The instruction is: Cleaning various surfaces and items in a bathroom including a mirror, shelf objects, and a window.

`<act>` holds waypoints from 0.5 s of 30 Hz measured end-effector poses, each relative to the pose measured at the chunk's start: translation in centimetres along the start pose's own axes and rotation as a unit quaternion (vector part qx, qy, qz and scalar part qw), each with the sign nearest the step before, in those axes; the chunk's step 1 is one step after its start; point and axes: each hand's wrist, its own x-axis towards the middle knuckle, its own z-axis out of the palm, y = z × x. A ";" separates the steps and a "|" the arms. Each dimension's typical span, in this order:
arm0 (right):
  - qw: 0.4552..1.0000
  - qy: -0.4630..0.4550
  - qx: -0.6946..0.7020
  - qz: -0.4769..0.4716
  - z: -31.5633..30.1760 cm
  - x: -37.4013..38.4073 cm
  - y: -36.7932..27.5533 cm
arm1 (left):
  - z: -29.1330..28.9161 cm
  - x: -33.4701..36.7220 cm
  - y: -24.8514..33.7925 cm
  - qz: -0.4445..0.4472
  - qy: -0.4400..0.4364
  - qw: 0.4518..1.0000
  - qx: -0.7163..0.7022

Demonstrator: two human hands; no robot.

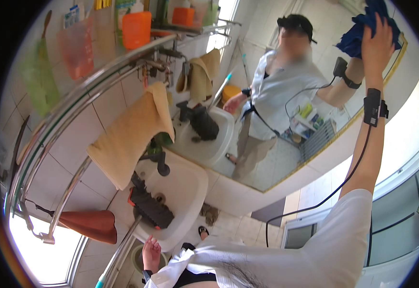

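High at the far right, my right hand (379,42) presses a crumpled dark blue cloth (351,41) to the mirror (262,163), near its yellow edge. The fingers are spread over the cloth, and part of it lies behind the hand and its reflection. My left hand (152,253) hangs low beside the white sink (195,185), its fingers loosely bent and holding nothing. In the sink lies a black ridged object (152,209) with red bits; its kind I cannot make out.
A tan towel (132,134) hangs from the metal rail above the sink, near a dark tap (160,163). Orange cups (136,30) stand on the glass shelf at upper left. A brownish-red cloth (92,225) hangs below. A black cable (324,204) trails from my right wrist.
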 end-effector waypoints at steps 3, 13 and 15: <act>1.000 -0.013 0.000 0.025 -1.2 -3.3 0.8 | 0.0 -1.3 0.5 -0.002 0.019 0.999 0.026; 0.964 -0.254 0.045 0.059 -12.4 -26.2 -8.4 | -0.4 -2.3 1.0 0.004 0.020 0.998 0.058; 0.909 -0.416 0.033 0.022 -16.6 -32.8 -11.4 | 0.2 -2.3 1.1 0.002 0.010 0.998 0.066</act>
